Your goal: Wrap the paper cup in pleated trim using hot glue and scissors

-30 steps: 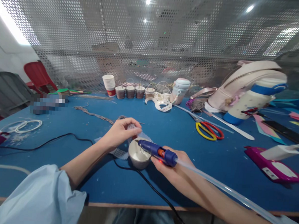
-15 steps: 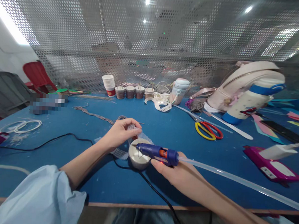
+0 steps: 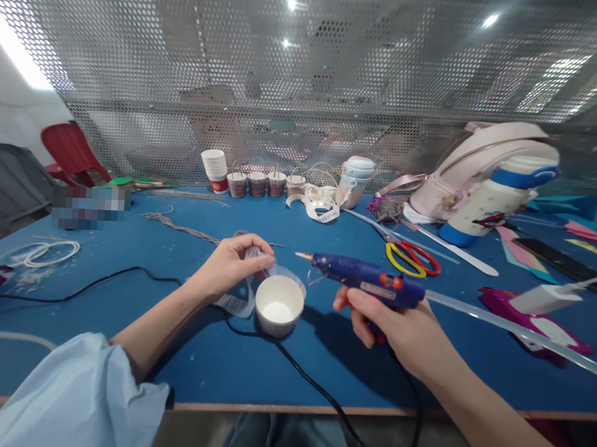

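A small white paper cup (image 3: 276,327) stands upright on the blue table, its inside turned up to me. Behind its rim, my left hand (image 3: 236,260) pinches a sheer, pleated white ribbon (image 3: 238,305); part of it runs along the cup's far side and a tail lies on the table at left. My right hand (image 3: 398,325) grips a blue glue gun (image 3: 366,277) to the right of the cup, clear of it. The gun's nozzle points left, above and beyond the cup's right rim. A long clear glue stick (image 3: 513,331) sticks out of its back.
Black cord (image 3: 315,382) crosses the table before the cup. Scissors (image 3: 411,257), a purple power strip (image 3: 538,323) and a tilted bottle (image 3: 494,200) lie at right. Along the back are stacked paper cups (image 3: 214,169), several twine-wrapped cups (image 3: 257,184) and a lidded bottle (image 3: 355,180).
My right hand has drawn the glue gun back to the right and slightly up, away from over the cup. The left hand still pinches the ribbon beside the cup.
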A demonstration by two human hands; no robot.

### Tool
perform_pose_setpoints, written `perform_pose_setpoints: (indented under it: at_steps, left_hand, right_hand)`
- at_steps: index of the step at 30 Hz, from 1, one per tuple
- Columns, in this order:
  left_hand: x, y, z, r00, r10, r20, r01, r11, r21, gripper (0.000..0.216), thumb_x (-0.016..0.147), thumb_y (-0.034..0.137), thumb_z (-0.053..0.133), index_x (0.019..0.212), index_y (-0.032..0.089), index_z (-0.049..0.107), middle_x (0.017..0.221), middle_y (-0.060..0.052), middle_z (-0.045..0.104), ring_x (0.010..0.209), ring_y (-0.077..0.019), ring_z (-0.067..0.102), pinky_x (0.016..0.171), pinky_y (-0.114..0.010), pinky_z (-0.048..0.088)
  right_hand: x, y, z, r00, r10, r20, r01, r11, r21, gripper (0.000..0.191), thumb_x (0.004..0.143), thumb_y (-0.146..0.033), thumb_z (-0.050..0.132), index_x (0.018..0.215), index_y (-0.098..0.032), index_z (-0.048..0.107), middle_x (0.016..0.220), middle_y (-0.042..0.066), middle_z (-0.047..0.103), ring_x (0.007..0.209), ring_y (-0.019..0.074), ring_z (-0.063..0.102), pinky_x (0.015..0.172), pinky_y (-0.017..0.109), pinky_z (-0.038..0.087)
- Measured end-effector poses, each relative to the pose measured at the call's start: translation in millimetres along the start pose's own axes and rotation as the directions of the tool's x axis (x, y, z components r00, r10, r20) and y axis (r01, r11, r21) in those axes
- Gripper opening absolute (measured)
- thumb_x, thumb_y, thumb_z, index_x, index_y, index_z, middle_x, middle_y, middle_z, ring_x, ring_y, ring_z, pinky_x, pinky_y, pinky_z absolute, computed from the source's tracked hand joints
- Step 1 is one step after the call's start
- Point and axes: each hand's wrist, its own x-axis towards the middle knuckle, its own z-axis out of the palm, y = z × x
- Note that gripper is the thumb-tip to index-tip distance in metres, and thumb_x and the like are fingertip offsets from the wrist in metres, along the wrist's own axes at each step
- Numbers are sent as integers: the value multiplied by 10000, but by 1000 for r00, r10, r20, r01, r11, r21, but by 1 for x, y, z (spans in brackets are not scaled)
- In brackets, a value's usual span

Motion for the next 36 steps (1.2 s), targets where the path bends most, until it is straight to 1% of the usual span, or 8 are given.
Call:
perform_pose_setpoints:
  at_steps: [3,8,12,16,22,26,30,36]
  left_hand:
    - [-3,3,-4,999,32,25,-33,999,38,186,729,328,712,778,162,645,837,-36,648,743,-147,594,623,-256,508]
    - [-5,5,-13,994,66,91,-77,990,119,158,750,317,700,787,167,670,903,-50,659,816,-158,587,630,-248,495]
    - [-6,5,-14,994,71,89,-81,990,115,175,766,331,689,810,163,666,901,-55,659,786,-157,593,622,-260,498]
    - [-4,3,-8,995,68,79,-76,991,109,202,759,347,700,805,154,664,867,-61,669,773,-163,596,643,-279,507]
    - [7,0,2,969,203,138,-214,974,72,134,776,285,689,796,153,682,868,-56,693,842,-164,615,768,-290,485]
    - [17,0,6,962,202,183,-210,977,30,135,767,284,692,787,151,682,862,-51,696,826,-159,627,773,-290,492]
    - [23,-1,8,981,94,169,-101,994,34,170,732,303,716,775,145,672,753,-24,676,679,-120,597,628,-235,492]
    - [23,-1,11,988,-4,157,14,998,-60,178,696,288,729,755,142,646,676,2,654,582,-97,580,550,-212,493]
  right_hand:
    - [15,9,-4,994,39,-98,-36,999,28,385,855,-518,529,798,-162,665,461,-23,538,455,120,507,469,239,367]
    - [41,30,-4,984,146,-101,-145,989,16,400,812,-524,559,806,-137,662,497,-18,548,447,124,513,436,236,350]
    - [33,26,-2,993,37,-115,-36,999,11,389,846,-519,514,734,-161,616,445,-37,489,433,120,470,460,246,359]
    - [7,3,3,992,-118,-54,108,982,-155,290,854,-466,527,776,-196,595,528,-39,513,486,121,475,500,244,380]
    - [-9,-9,20,902,-388,190,432,819,-378,52,842,-240,533,806,-203,539,689,-12,584,556,112,497,527,226,359]
    - [-11,-10,27,908,-301,290,413,756,-508,42,840,-154,503,857,-179,534,764,22,602,618,138,530,570,250,354]
    - [-11,-20,32,917,-192,349,383,663,-644,60,820,-131,486,833,-175,526,767,34,602,581,152,517,535,264,302]
    - [-10,-19,37,900,-234,369,436,530,-727,93,831,-131,446,860,-162,528,766,51,604,563,161,515,506,270,268]
